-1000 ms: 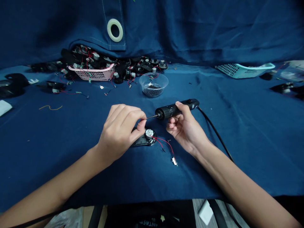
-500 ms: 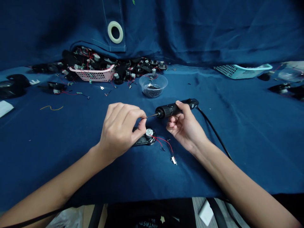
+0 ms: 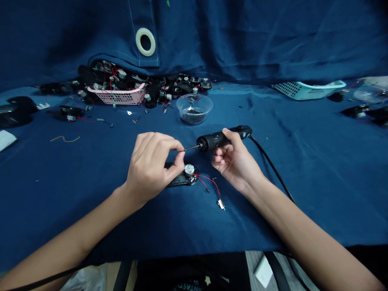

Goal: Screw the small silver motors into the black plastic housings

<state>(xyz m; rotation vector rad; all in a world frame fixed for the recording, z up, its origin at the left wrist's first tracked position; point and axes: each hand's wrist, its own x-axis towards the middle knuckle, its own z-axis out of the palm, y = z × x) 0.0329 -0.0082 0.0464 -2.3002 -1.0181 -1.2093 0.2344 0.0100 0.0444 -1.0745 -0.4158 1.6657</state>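
Note:
My right hand (image 3: 235, 159) is wrapped round a black electric screwdriver (image 3: 214, 140), whose thin bit points left. At the bit's tip, the thumb and forefinger of my left hand (image 3: 154, 163) are pinched together; whatever is between them is too small to make out. Below the pinch lies a black casing (image 3: 182, 179) with a round silver motor (image 3: 189, 169) on it, partly hidden by my left hand. Red wires run right from the motor to a small metal-ended part (image 3: 220, 204) on the cloth.
Behind stands a clear bowl (image 3: 194, 106) of tiny dark pieces. A pink basket (image 3: 119, 97) with a heap of black parts and red wires is at the back left, a teal basket (image 3: 315, 91) at the back right. The screwdriver's cable (image 3: 273, 167) trails right.
The whole view has shifted slightly. My left fingertips have parted a little from each other's earlier position at the bit's tip; both hands otherwise keep their pose.

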